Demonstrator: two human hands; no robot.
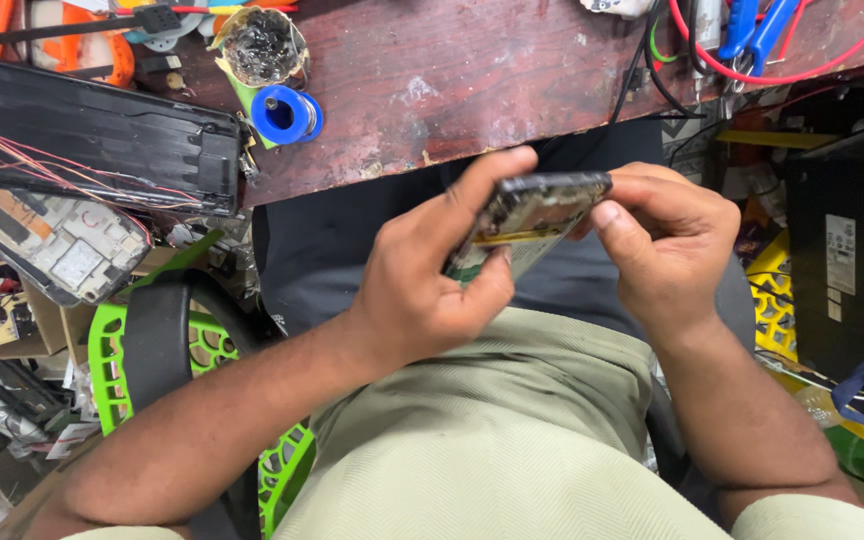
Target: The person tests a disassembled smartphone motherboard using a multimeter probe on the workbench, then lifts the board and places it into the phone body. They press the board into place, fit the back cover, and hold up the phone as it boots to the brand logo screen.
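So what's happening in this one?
A seated person holds an opened phone over their lap, below the edge of a worn wooden workbench. The left hand grips it from below with the thumb along its upper edge; the right hand pinches its far end. Some inner parts of the phone show. On the bench lie a blue solder spool, a cup of dark residue and a long black casing with thin wires.

Open room over the lap; the workbench edge (472, 150) and dangling wires (652, 85) crowd ahead.
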